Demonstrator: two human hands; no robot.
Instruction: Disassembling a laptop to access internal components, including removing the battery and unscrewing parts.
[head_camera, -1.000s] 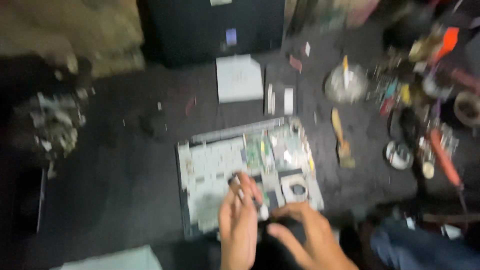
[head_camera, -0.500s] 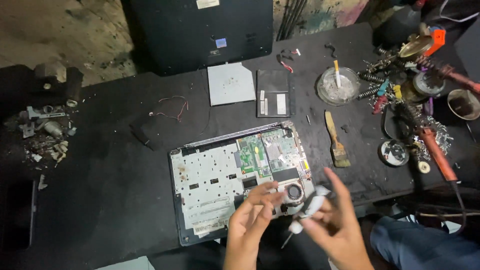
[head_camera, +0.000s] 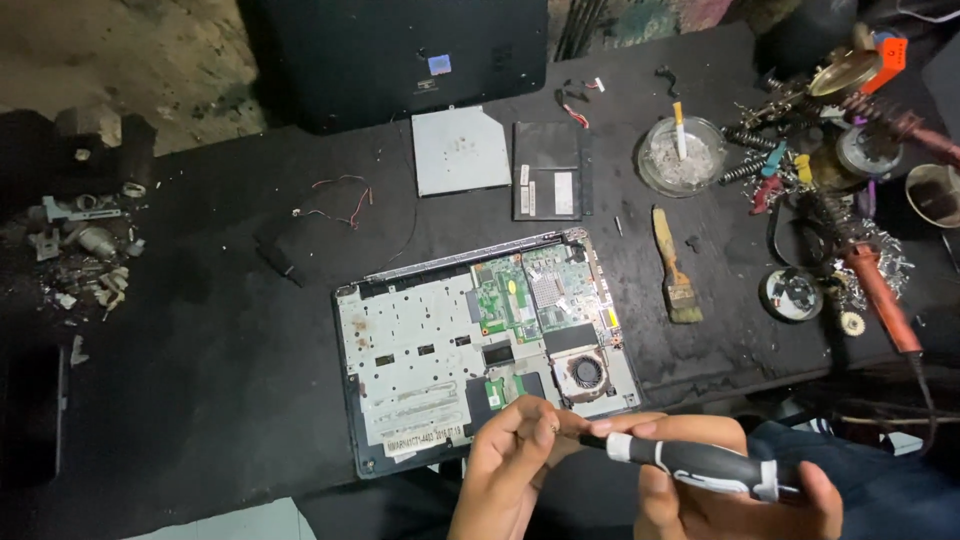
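Right hand (head_camera: 735, 495) wraps the screwdriver (head_camera: 690, 463) handle; left hand (head_camera: 510, 465) pinches its tip to steady it, just over the opened laptop (head_camera: 480, 345).

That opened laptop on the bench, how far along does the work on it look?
Done: the laptop base lies open, green board and fan bare, and a silver drive and a dark flat part lie apart behind it. In hand: the right hand grips a black screwdriver, the left hand pinching its tip end. Left: board and fan sit in the base.
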